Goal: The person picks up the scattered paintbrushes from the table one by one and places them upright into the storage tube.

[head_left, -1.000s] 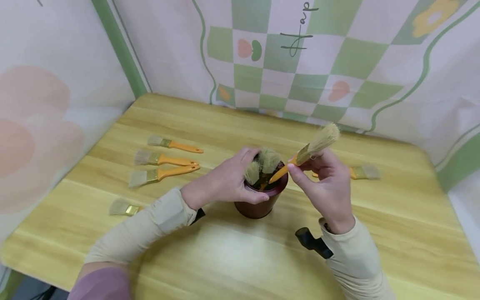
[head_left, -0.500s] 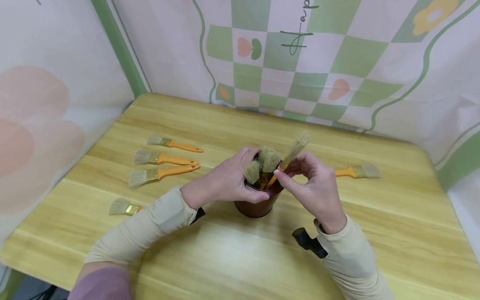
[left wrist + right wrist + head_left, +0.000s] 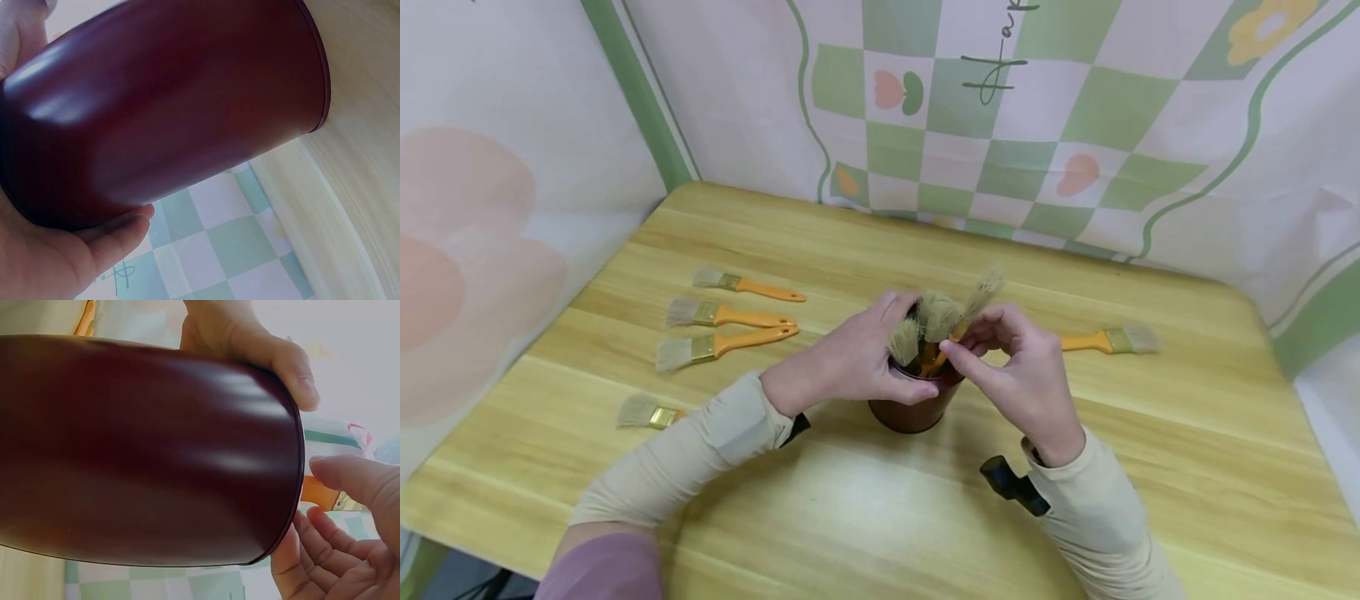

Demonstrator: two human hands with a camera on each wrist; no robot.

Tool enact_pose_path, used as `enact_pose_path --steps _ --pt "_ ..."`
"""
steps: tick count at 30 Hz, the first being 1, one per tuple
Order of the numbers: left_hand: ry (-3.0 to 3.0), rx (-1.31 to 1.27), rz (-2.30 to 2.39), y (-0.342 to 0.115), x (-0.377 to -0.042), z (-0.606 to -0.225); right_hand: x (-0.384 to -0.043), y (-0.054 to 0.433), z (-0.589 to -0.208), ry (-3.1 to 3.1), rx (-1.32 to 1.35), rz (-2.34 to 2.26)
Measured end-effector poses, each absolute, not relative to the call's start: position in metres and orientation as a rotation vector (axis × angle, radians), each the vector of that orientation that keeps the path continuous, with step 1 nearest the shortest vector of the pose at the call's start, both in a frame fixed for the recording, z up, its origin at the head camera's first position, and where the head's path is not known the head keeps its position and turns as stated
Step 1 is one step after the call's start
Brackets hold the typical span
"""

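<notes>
A dark red cup [image 3: 910, 417] stands upright on the table, and my left hand [image 3: 857, 358] grips it around the rim, thumb along the near side. Its smooth wall [image 3: 162, 112] fills much of the left wrist view. Bristle heads of paintbrushes [image 3: 938, 315] stick up out of the cup. My right hand [image 3: 1018, 375] pinches another paintbrush [image 3: 983, 293] at its orange handle, bristles up and tilted right, with the handle's end inside the cup. In the right wrist view that orange handle [image 3: 320, 492] shows between the thumb and the rim.
Several orange-handled paintbrushes lie at the left of the wooden table [image 3: 865, 517], including a middle one [image 3: 730, 317] and one partly under the left forearm [image 3: 651, 412]. Another paintbrush [image 3: 1112, 340] lies right of the right hand. A patterned cloth [image 3: 955, 150] hangs behind.
My right hand has moved left and slightly down, bringing the paintbrush's handle into the cup and its bristles more upright. The left hand has kept its grip on the cup.
</notes>
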State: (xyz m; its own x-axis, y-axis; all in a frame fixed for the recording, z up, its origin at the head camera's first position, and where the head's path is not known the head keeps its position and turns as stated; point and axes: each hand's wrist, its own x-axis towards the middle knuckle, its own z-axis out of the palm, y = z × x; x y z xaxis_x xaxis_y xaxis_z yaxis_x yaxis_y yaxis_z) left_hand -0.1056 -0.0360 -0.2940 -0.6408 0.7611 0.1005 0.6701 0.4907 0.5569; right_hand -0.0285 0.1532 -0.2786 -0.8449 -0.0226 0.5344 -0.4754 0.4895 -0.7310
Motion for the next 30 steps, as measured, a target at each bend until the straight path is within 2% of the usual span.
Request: enact_pose_path --steps 9,19,30 --pt "2.566 1.227 0.857 -0.035 -0.105 -0.294 -0.026 0.153 -0.278 -2.329 0.382 1.301" --pt "2.582 1.254 0.845 -0.037 -0.106 -0.294 -0.017 0.161 -0.26 -2.307 0.124 1.338" --pt "2.6 1.243 0.82 -0.036 -0.105 -0.292 -0.017 0.163 -0.259 -2.316 0.115 1.328"
